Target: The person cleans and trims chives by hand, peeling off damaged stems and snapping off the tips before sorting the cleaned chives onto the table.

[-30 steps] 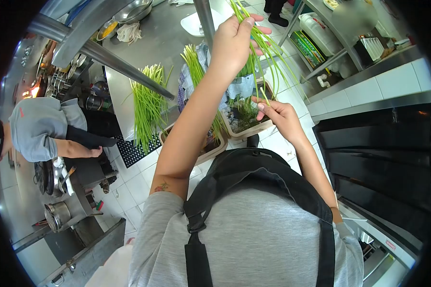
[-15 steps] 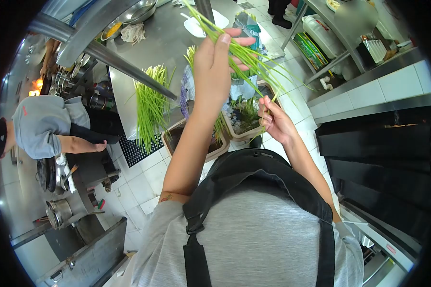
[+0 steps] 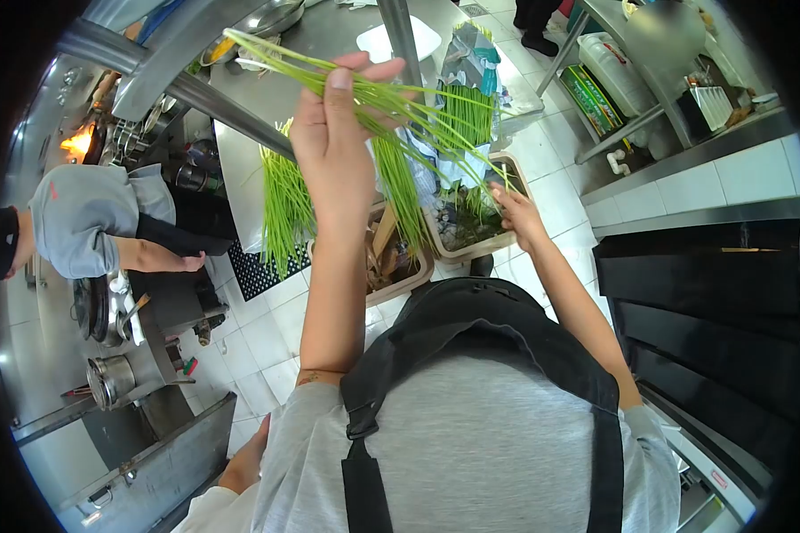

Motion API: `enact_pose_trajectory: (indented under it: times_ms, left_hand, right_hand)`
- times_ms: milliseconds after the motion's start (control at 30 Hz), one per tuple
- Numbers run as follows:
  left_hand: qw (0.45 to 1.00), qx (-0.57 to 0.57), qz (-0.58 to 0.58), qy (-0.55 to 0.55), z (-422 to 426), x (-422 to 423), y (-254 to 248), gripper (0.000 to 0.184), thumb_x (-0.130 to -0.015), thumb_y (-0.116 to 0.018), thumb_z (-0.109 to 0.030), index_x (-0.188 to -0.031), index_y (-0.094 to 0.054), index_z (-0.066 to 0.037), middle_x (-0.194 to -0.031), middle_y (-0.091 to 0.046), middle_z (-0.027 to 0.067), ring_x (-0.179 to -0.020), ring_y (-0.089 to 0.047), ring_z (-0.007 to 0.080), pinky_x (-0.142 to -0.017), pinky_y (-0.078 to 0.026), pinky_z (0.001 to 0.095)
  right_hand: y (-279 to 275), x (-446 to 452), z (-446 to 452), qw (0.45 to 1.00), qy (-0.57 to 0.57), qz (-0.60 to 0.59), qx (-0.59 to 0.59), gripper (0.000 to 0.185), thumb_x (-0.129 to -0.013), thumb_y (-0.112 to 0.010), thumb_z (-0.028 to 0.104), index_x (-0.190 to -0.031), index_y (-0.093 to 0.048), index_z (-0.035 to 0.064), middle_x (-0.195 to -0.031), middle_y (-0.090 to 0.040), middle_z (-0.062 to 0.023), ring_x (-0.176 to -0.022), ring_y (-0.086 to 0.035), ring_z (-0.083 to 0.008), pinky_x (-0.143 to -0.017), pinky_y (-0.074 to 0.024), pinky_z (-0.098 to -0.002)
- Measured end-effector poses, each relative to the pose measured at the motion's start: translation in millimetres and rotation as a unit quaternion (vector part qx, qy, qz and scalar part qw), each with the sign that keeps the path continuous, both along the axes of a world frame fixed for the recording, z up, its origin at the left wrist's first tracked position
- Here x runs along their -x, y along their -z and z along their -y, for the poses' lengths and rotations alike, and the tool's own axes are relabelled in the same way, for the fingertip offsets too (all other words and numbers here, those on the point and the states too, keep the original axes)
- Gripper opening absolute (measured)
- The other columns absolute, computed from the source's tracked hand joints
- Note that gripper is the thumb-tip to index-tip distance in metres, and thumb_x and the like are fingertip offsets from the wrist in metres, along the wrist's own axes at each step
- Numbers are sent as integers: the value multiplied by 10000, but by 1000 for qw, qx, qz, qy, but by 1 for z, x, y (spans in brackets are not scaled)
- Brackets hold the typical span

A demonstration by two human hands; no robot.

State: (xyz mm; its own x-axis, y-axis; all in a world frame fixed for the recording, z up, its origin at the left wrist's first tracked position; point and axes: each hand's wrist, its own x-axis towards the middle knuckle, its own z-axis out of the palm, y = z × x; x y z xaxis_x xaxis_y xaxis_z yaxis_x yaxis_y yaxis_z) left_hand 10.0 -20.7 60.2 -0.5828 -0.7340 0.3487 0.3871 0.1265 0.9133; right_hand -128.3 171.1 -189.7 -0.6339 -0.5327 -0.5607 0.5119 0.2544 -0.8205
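1. Containers (clock positions read from the centre of the head view, 12 at the top): a left bin [image 3: 404,282], just to the 9 o'clock side, holds brown scraps [image 3: 385,238] too jumbled to identify; a right bin [image 3: 471,254], toward 2 o'clock, holds green trimmings [image 3: 482,209] and dark matter.

2. Steel table [image 3: 323,34]: a white dish [image 3: 427,40] lies near the upper edge at 12 o'clock (a metal post crosses in front of it). A loose bunch [image 3: 284,209] lies at 10 o'clock; a middle bunch [image 3: 400,188], at 12, droops over the left bin; a wrapped bunch [image 3: 467,111] lies at 1 o'clock.

3. Green stems [image 3: 418,114]: held in the air in front of the table, between the two hands. Their long axis runs from 10 to 4 o'clock, pale ends toward 10, thin green ends toward 4 (a few splay apart).

4. Left hand [image 3: 336,133], at 11 o'clock: thumb pressed across the stems, other fingers stretched toward 2; its forearm rises from 6 to 12.

5. Right hand [image 3: 517,216], at 2 o'clock: well apart from the left, fingertips pinched on the thin ends; its forearm slants toward 11.
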Motion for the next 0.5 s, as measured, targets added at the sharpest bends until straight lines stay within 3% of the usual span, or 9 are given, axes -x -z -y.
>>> enact_pose_trajectory:
  times_ms: [33,133,167,233,333,433,500]
  left_hand:
    - [1000,-3,0,-4,2,0,0,308,-986,-363,-244,-1126,-477,6,-1028,-627,214,-786,-670,279,-664,-551,328]
    - [1000,-1,-1,-18,9,-1,2,307,-986,-361,-237,-1128,-478,8,-1029,-625,216,-787,-669,282,-665,-554,341]
    - [1000,4,-1,-21,11,-1,4,307,-986,-361,-236,-1128,-478,10,-1028,-625,215,-788,-669,282,-664,-555,342]
    - [999,18,5,-28,15,-2,7,308,-986,-358,-233,-1128,-478,13,-1027,-626,213,-788,-668,279,-661,-556,342]
    - [999,36,19,-34,16,3,7,309,-987,-355,-229,-1127,-478,17,-1027,-626,212,-788,-668,273,-653,-555,335]
    - [999,31,28,-31,14,7,6,308,-987,-355,-227,-1127,-479,18,-1027,-625,212,-788,-669,269,-649,-555,330]
    - [999,38,24,-24,16,9,7,308,-987,-355,-227,-1129,-479,17,-1028,-625,212,-788,-670,268,-649,-555,328]
  right_hand:
    - [-3,2,0,991,0,-95,-90,368,-816,-674,258,-1147,-624,107,-766,-568,58,-598,-414,-31,-501,-346,-191]
    - [27,27,-10,955,67,-280,-76,338,-818,-674,263,-1102,-641,84,-840,-621,30,-641,-468,-31,-537,-376,-190]
    - [22,33,-14,958,113,-260,-38,326,-820,-674,269,-1075,-648,67,-829,-619,24,-656,-479,-30,-557,-383,-190]
    - [-41,31,-12,951,193,-240,38,278,-835,-663,257,-992,-665,28,-781,-591,28,-659,-465,-25,-578,-362,-180]
    - [-127,20,-10,960,133,-226,94,199,-830,-660,181,-970,-688,43,-776,-583,29,-649,-414,-27,-566,-321,-181]
    - [-174,1,-3,904,-53,-404,127,188,-830,-640,179,-959,-686,52,-819,-616,2,-641,-448,-37,-536,-324,-190]
    - [-201,-10,5,873,-125,-464,89,209,-820,-646,150,-1000,-680,51,-819,-615,-35,-687,-514,-101,-608,-395,-246]
